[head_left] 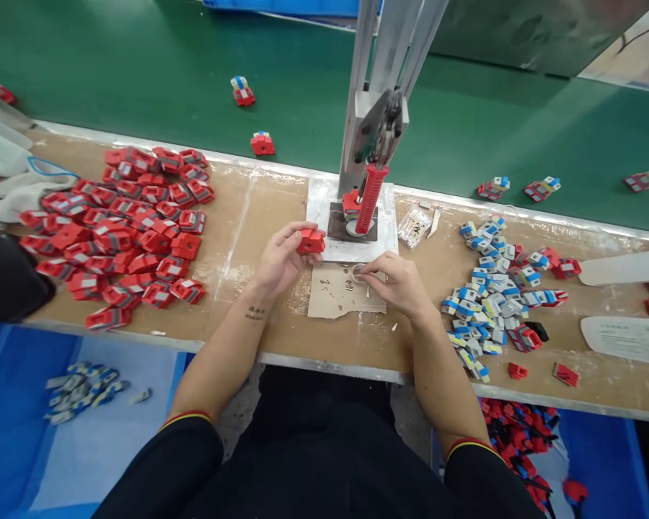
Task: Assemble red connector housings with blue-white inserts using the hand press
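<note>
My left hand [282,258] is closed around a red plastic part [311,242], just left of the press base. My right hand [394,282] pinches thumb and forefinger together at a small round pale object [356,273]; whether the fingers grip it or something thinner is too small to make out. Beneath that hand lies a torn piece of cardboard [329,306] with small dark bits on it. Behind both hands stands a hand press with a red handle [372,198]. Another red part [351,202] sits at the press, partly hidden by the handle.
Red-and-grey parts [135,223] are heaped at the left, blue-and-white parts [484,288] at the right. A bag of cotton swabs [414,228] lies right of the press. Behind runs a green conveyor belt [303,79] carrying several assembled pieces. Blue bins [11,425] stand below the table edge.
</note>
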A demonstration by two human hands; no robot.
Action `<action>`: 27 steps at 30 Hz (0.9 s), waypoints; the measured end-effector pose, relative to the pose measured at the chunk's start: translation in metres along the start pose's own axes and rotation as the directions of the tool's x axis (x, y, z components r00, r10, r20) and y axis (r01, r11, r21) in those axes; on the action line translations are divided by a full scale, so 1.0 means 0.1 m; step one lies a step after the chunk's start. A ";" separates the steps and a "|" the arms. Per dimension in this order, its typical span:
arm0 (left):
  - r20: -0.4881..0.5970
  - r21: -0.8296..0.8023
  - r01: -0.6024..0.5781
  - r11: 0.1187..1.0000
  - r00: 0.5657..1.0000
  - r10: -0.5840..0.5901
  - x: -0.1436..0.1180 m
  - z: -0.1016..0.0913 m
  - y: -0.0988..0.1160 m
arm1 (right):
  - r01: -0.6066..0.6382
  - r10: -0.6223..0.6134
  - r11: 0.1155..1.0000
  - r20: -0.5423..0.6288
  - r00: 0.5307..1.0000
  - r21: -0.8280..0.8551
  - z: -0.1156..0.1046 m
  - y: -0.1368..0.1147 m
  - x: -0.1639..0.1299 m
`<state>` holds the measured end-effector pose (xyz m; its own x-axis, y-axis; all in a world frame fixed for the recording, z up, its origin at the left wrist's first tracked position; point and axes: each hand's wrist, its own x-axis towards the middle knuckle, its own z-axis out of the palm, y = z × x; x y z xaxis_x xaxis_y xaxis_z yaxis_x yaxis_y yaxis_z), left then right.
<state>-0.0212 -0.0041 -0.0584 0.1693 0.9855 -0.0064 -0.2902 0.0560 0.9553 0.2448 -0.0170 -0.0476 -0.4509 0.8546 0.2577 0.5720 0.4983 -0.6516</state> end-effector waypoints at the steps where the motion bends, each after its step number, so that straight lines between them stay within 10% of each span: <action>1: 0.008 0.008 -0.007 1.000 1.000 0.007 -0.01 0.01 0.01 | 0.001 -0.001 1.000 -0.009 1.000 0.001 0.00 0.00 0.00; 11: -0.011 0.264 -0.162 0.951 0.985 0.171 -0.10 0.13 -0.02 | 0.021 -0.011 0.996 -0.106 0.994 0.092 -0.15 -0.09 -0.03; 18: 0.160 0.436 -0.464 0.772 0.883 0.440 -0.17 0.29 -0.09 | 0.274 0.060 0.850 -0.601 0.797 0.449 -0.09 -0.29 -0.01; 27: 0.309 0.496 -0.604 0.625 0.795 0.523 -0.19 0.37 -0.05 | 0.179 0.200 0.773 -0.501 0.842 0.609 0.12 -0.45 0.01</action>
<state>0.0120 -0.0291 -0.0526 0.2735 0.7630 0.5857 0.1832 -0.6390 0.7470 0.2102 -0.0401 -0.0268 0.0774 0.8926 0.4441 -0.0562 0.4487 -0.8919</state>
